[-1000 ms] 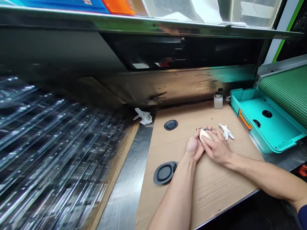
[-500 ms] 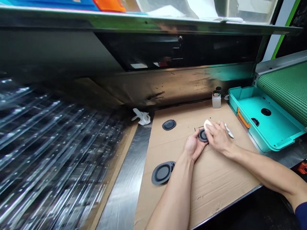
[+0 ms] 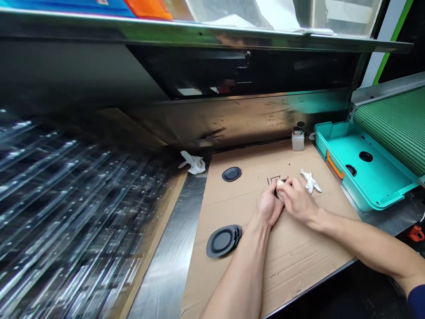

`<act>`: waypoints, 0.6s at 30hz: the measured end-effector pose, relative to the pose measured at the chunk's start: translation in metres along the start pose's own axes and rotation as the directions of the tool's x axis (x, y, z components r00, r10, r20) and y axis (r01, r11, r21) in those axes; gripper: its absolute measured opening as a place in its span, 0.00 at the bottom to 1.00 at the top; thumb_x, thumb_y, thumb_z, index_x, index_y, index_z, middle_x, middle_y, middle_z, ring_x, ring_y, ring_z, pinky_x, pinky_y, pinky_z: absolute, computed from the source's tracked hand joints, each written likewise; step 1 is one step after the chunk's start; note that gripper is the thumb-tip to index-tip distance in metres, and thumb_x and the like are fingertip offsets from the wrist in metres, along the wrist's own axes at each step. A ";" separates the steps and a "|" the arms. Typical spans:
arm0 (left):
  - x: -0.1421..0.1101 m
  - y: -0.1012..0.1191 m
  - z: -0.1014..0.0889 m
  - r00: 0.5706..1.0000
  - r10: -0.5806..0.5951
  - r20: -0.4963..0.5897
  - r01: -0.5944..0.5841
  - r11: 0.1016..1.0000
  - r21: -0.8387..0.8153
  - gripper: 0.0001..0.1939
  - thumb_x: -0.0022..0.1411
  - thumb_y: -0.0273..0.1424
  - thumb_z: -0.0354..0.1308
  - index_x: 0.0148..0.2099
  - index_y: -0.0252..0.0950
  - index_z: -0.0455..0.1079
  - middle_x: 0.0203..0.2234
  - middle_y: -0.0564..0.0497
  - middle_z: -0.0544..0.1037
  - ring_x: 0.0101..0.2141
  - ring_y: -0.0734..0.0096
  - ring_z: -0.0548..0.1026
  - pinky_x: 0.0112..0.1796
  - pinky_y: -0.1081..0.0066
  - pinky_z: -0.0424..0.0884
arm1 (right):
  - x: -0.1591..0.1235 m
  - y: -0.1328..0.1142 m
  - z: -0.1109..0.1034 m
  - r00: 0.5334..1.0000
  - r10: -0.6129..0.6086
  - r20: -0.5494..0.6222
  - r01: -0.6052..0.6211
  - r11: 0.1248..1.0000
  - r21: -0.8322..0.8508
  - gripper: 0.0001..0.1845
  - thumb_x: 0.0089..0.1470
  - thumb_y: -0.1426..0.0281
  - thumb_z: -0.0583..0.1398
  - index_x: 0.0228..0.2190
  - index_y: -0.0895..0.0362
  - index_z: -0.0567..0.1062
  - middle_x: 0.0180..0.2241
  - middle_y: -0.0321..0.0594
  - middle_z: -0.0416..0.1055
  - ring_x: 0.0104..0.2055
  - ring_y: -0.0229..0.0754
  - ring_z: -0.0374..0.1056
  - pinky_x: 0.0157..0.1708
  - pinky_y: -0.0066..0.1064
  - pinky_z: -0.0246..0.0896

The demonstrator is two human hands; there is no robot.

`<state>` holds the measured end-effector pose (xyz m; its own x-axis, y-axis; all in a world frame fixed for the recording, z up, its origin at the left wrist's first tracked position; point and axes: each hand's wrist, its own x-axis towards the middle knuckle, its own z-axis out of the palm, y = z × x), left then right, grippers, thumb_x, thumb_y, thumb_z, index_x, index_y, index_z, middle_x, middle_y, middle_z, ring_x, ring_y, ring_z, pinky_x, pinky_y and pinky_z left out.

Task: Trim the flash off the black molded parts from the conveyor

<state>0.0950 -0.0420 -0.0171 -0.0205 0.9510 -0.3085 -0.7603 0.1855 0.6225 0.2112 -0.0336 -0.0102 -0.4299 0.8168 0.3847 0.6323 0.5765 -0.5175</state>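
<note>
My left hand (image 3: 268, 207) is closed around a dark oval piece (image 3: 276, 192), of which only a small part shows. In the fingers of my right hand (image 3: 298, 200) is a white pad (image 3: 280, 182), pressed against that piece. Both hands meet over a cardboard sheet (image 3: 308, 266). Beside my left forearm lies a stack of dark oval pieces (image 3: 222, 241) with raised rims. Farther back rests a single dark oval piece (image 3: 231, 174). A crumpled white cloth or glove (image 3: 311, 181) lies just beyond my right hand.
A teal tray (image 3: 365, 203) with two black round pieces stands at right, beside a green conveyor belt (image 3: 395, 124). A small bottle (image 3: 298, 140) is at the back. Another crumpled white cloth (image 3: 193, 163) lies left. Stacked clear plastic trays (image 3: 76, 212) fill the left side.
My right hand has shifted slightly left and turned over the dark piece, covering more of it and moving the white pad down. More of the white cloth beyond it shows.
</note>
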 end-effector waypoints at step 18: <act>0.000 0.002 0.002 0.999 0.035 -0.012 -0.034 0.999 0.029 0.20 0.75 0.33 0.46 0.44 0.30 0.78 0.42 0.39 0.83 0.51 0.57 0.79 0.57 0.57 0.73 | 0.001 0.008 -0.011 0.992 0.126 -0.018 -0.122 0.980 0.155 0.12 0.60 0.70 0.61 0.46 0.58 0.75 0.45 0.46 0.76 0.48 0.47 0.71 0.50 0.39 0.65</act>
<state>0.0947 -0.0411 -0.0149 -0.0548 0.9538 -0.2954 -0.7399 0.1599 0.6534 0.2232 -0.0286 -0.0051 -0.3346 0.8826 0.3302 0.5729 0.4687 -0.6724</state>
